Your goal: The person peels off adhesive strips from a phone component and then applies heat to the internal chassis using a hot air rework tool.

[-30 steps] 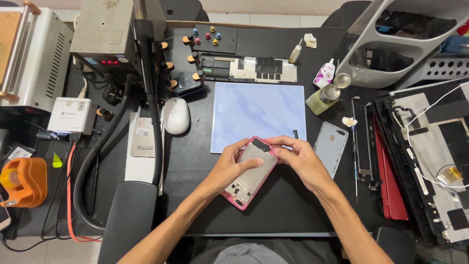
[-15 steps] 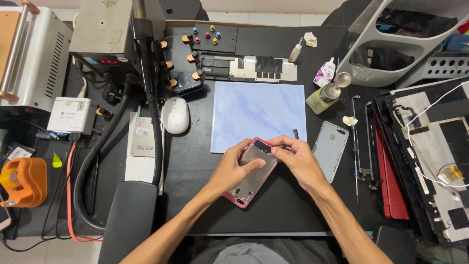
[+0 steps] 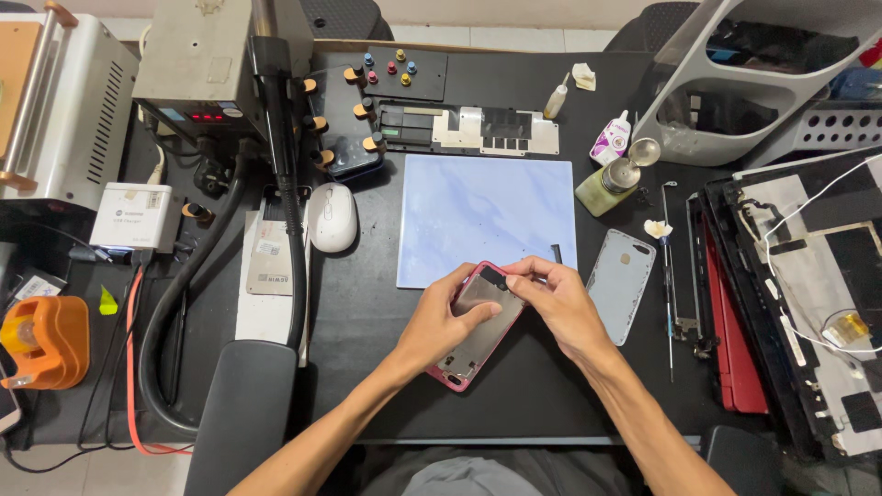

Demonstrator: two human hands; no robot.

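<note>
A phone body with a pinkish-red frame [image 3: 470,342] lies tilted on the black desk, its grey inner side up. My left hand [image 3: 443,319] grips its left edge, thumb resting on the grey plate. My right hand [image 3: 551,301] pinches the phone's top corner with fingertips together. Just behind the hands lies a pale blue work mat [image 3: 487,216]. A grey back cover [image 3: 619,283] rests to the right of my right hand.
A white mouse [image 3: 331,217], a hot-air station [image 3: 197,64] with a black hose [image 3: 197,285], and a screw tray [image 3: 386,73] stand at the back left. Liquid bottles [image 3: 614,179], tweezers [image 3: 667,276] and opened laptops [image 3: 808,294] fill the right. An orange tape dispenser [image 3: 41,342] sits at the left.
Both hands and the phone have shifted slightly toward the mat; my right fingers stay at the phone's top corner.
</note>
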